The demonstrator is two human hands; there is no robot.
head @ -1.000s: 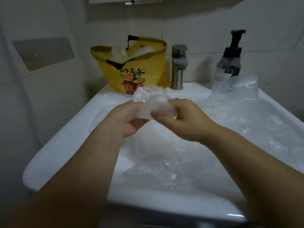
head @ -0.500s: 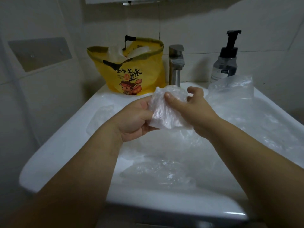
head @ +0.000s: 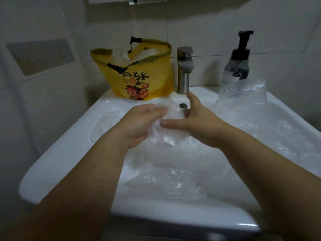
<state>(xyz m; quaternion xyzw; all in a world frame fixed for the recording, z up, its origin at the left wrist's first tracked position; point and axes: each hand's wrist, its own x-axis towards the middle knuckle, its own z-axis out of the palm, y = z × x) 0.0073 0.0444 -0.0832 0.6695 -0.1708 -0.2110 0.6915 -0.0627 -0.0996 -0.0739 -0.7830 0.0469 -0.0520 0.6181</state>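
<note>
1. The left hand [head: 139,122] gripped the crumpled clear plastic bag [head: 166,136], fingers curled over it. The right hand [head: 199,122] pinched it from the other side, thumb across, forefinger raised.
2. Seemingly midway: the bag sat balled between both hands, not yet in the yellow bag [head: 139,75] beyond the left hand.
3. The count: one held bag, at least three loose clear bags [head: 165,185] below and beside the hands in the sink [head: 69,153], one faucet [head: 184,70], and one pump bottle [head: 238,66].

Left of the tap [head: 184,72], a yellow bag [head: 139,79] fills the back ledge. Right of the tap, a soap bottle [head: 236,66] and a plastic heap [head: 243,96] block the corner. In front of the tap, the left hand [head: 139,126] and right hand [head: 199,124] hold a plastic wad [head: 171,131]. The sink [head: 57,164] rim left of the tap is bare.
</note>
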